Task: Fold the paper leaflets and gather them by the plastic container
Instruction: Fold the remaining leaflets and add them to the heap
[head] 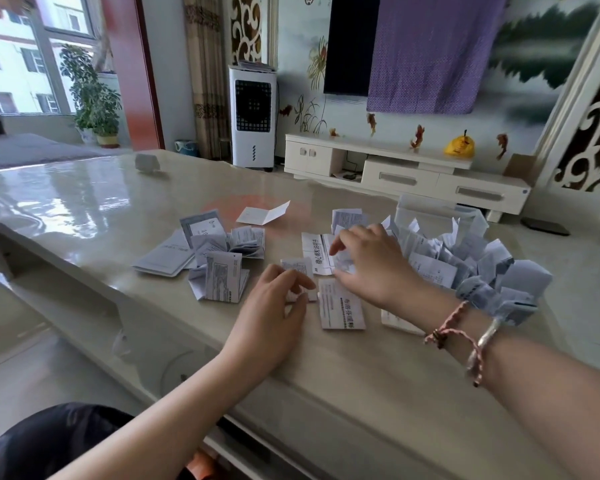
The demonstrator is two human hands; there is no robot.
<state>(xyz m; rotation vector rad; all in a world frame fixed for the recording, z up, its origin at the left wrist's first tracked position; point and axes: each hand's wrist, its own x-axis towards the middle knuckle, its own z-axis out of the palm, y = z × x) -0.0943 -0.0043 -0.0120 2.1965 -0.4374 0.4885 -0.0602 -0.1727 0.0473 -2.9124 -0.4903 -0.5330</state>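
On the glossy worktop, well to the left of the clear plastic container, lies a loose cluster of part-folded leaflets, with one tented card just beyond them. Nearer the container, the left hand pinches a small folded leaflet between thumb and curled fingers, a flat printed leaflet lying just beside it. The right hand, wrist wearing a braided cord and a bangle, pinches another leaflet with bent fingers, and a heap of folded leaflets rests against the container's near side.
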